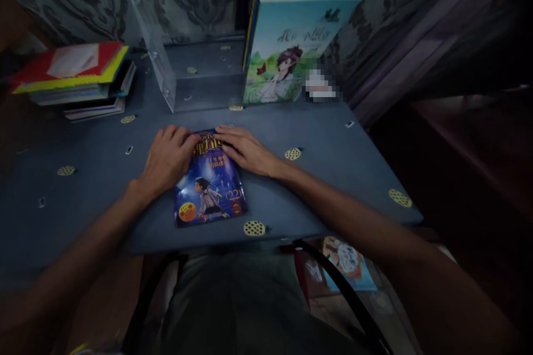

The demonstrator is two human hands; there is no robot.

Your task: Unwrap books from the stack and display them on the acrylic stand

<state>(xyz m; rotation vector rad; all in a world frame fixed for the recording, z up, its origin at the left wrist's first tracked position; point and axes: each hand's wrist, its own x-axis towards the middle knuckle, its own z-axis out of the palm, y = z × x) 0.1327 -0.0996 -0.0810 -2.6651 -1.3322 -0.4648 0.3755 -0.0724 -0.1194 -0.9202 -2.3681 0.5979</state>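
Note:
A thin blue book (210, 191) lies flat on the blue tablecloth, close to the near edge. Its cover has a cartoon figure, yellow lettering and the number 22. My left hand (169, 158) is bent over the upper left edge of the book, thumb on the cover and fingers curled at the side. Across the upper right part of the cover, my right hand (247, 151) rests with its fingers stretched out. Part of the yellow title is hidden beneath the fingers.
A clear acrylic bookend (160, 66) stands behind the hands. Right of it, a green-and-teal book (287, 50) stands upright before a yellow one. A stack of books (79, 75) lies at the left. Below the table at right is another book (347, 263).

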